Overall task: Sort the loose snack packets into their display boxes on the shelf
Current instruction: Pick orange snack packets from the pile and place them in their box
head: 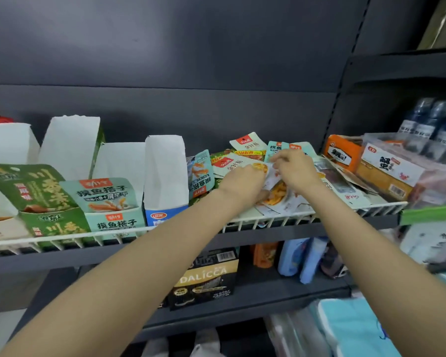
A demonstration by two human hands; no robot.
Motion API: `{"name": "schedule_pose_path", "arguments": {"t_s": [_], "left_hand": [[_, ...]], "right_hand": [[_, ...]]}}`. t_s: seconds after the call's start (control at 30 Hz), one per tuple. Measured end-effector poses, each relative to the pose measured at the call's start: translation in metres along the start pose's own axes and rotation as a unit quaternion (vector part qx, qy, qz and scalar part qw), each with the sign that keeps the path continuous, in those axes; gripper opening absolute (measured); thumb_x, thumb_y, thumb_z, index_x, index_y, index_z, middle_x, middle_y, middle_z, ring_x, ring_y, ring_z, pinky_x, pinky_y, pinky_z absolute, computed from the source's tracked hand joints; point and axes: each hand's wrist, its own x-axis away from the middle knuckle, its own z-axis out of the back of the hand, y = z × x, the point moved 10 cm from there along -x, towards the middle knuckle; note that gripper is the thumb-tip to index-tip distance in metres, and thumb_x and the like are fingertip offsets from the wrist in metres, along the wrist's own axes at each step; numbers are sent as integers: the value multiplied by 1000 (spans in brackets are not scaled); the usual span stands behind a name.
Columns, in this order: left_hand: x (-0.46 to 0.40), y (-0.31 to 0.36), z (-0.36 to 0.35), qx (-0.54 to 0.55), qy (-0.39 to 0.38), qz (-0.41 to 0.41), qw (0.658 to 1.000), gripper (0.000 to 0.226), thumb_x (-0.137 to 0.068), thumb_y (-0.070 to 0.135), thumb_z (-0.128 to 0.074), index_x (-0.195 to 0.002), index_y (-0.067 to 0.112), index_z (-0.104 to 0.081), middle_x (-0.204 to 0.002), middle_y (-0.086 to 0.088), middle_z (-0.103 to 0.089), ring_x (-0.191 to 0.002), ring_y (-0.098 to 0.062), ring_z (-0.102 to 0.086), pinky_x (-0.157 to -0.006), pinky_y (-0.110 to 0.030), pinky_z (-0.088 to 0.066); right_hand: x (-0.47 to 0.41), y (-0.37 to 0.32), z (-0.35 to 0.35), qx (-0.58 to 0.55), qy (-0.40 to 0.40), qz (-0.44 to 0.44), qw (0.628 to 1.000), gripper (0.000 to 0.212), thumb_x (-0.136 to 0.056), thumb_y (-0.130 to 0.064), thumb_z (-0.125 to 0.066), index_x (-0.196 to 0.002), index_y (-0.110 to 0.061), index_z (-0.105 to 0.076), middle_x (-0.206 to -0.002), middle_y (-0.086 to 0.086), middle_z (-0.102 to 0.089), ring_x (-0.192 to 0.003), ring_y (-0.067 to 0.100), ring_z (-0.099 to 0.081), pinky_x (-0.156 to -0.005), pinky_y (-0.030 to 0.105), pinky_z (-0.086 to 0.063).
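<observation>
- Loose snack packets (245, 161) — white, pale teal and yellow-red — lie overlapping in a heap on the wire-fronted shelf (268, 222), right of centre.
- Display boxes (113, 220) stand upright in a row at the left — green, teal, blue-and-white.

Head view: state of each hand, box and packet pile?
Left hand: grip on white packets.
Right hand: pinching a white packet's top.
Loose pile: unsorted, flat on shelf.
Teal box: open, packets upright.
Green box: open, stocked.
Blue box: open, contents hidden.

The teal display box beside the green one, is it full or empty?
Not empty: the teal display box has a matching teal packet standing upright in it. How full, cannot tell.
</observation>
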Motion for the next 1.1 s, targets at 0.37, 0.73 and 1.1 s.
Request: {"name": "schedule_pose_path", "arguments": {"t_s": [0.37,0.73,1.1], "left_hand": [[61,32,50,-86,85,-124,985,38,-87,-9,-43,-121,8,-46,-112,-9,-58,-98,-27,-60,-63,-29,-36],[149,-89,142,274,279,107,914,68,-87,23,-66,-144,11,-31,-143,-5,-41,-129,-17,-42,-108,-30,-34],[277,-260,212,304,410,196,837,6,-86,12,-67,-83,11,-61,-73,2,-66,-68,-12,-65,-68,-25,-56]], "right_hand": [[52,26,0,-316,-78,-171,930,27,-92,-12,-58,-113,6,-60,-102,19,-66,-79,24,-64,-70,33,-56],[100,-117,11,-498,-106,-5,861,26,-88,0,-58,-111,-12,-63,-107,7,-70,-102,25,-66,-92,45,-51],[120,-324,-48,-400,-111,174,893,7,-90,-8,-60,-94,-13,-62,-102,-1,-70,-98,14,-66,-84,36,-56]]}}
